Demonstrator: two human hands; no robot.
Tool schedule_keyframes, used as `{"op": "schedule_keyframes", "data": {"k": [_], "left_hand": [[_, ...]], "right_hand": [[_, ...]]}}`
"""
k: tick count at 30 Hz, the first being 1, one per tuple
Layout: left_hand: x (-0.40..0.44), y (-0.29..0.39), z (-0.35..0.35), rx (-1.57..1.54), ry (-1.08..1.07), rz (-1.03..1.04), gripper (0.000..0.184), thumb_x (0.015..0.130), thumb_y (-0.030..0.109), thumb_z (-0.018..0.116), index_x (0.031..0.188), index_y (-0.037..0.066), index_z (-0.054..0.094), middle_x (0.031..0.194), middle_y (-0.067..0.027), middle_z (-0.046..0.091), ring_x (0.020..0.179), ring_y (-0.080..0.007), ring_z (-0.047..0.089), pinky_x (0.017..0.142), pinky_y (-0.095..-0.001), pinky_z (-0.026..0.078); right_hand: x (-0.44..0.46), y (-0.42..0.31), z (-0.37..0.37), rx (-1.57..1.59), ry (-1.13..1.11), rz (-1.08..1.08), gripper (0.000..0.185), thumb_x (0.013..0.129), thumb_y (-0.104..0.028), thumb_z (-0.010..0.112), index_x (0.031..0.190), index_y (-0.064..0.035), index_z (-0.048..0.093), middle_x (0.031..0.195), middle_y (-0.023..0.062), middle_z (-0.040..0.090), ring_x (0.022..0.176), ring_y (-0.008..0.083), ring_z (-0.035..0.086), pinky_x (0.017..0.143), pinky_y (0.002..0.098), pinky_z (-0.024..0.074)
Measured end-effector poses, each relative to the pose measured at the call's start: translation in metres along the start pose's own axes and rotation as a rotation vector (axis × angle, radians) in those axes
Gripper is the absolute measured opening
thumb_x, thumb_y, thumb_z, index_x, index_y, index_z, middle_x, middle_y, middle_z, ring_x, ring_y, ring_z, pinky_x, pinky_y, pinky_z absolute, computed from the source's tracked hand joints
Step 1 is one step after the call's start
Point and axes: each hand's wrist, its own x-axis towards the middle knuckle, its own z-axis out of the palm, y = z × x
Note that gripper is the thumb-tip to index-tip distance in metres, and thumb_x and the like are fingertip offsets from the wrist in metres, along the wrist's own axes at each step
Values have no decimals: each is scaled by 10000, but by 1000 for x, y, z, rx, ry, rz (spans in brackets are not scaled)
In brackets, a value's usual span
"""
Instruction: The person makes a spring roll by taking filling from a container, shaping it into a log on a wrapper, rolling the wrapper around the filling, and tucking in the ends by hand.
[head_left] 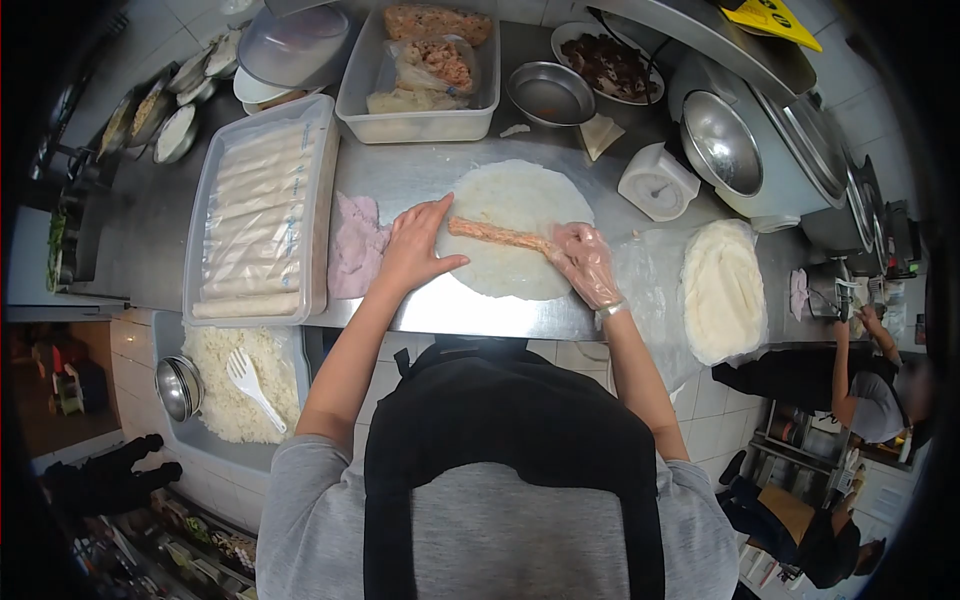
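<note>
A round, pale, translucent wrapper sheet [500,272] lies flat on the steel counter, with a log of orange-pink minced filling [495,234] across its middle. My left hand [415,243], bare, rests at the sheet's left edge with thumb and fingers spread, holding nothing. In a clear plastic glove, my right hand [585,262] has its fingers curled onto the right end of the filling. The exact grip of those fingertips is partly hidden. A crumpled pink cloth [358,245] lies just left of my left hand.
Left stands a tub of pale rolls [252,225] under plastic; behind is a tub with bagged filling [420,124]. A metal bowl [551,94], a scale [657,184] and a white stack of sheets [722,292] line the back and right. Co-workers [868,395] stand at right.
</note>
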Motion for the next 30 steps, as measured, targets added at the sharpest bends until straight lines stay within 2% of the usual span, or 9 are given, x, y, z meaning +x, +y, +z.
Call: {"op": "schedule_keyframes", "data": {"k": [2,4,5,8,14,19,22,26,30], "left_hand": [[1,1,-1,-2,3,-2,1004,585,401,823,1429,97,373,1334,-160,501,1254,-351,433,1056,-460,297],[0,3,-2,-7,-3,-1,1004,586,400,824,1430,99,372,1335,-159,502,1253,-353,432,1055,-462,299],[0,4,-3,-5,-10,-6,997,597,393,818,1433,92,367,1324,-169,505,1263,-341,424,1059,-453,288],[0,4,-2,1,-18,-13,991,608,384,813,1437,85,360,1317,-175,507,1272,-329,415,1065,-443,277],[1,4,-2,3,-19,-11,988,607,381,814,1435,89,361,1324,-168,505,1271,-330,417,1064,-442,281],[1,3,-3,-4,-14,-11,988,605,385,815,1433,91,364,1324,-165,505,1269,-331,419,1065,-443,282],[0,4,-3,-14,-17,-8,986,607,385,814,1433,91,364,1322,-166,506,1270,-331,419,1065,-444,283],[0,5,-4,6,-17,-24,984,609,385,813,1435,92,365,1318,-172,508,1266,-333,425,1064,-447,285],[1,3,-2,2,-13,-1,986,616,397,807,1438,87,359,1320,-175,508,1264,-339,427,1066,-454,284]], "right_hand": [[2,-7,-6,85,37,58,367,781,-214,710,1123,-85,674,1017,119,586,965,298,543,850,389,442],[0,-8,-7,5,67,45,472,660,-216,776,1100,-79,672,1047,100,582,958,295,536,837,403,447],[-2,-3,-5,3,69,47,472,660,-216,776,1100,-79,672,1047,100,582,958,295,536,837,403,447],[-1,7,2,58,-36,126,478,625,-218,800,1064,-70,682,994,100,602,956,290,539,840,398,448],[11,-11,7,73,103,93,251,661,-171,782,884,-72,724,878,78,616,909,269,550,811,392,448],[7,3,11,204,-26,159,339,687,-217,774,1000,-97,721,926,79,603,946,269,544,846,394,444],[7,6,-1,270,-12,95,350,735,-221,737,1065,-108,708,954,87,601,947,270,543,849,396,443],[-1,14,8,60,-21,14,331,778,-217,698,1091,-112,706,985,97,602,954,281,543,855,394,443],[-2,10,-9,78,-71,53,548,760,-221,714,1277,-102,581,1081,133,574,1003,319,528,897,398,431]]}}
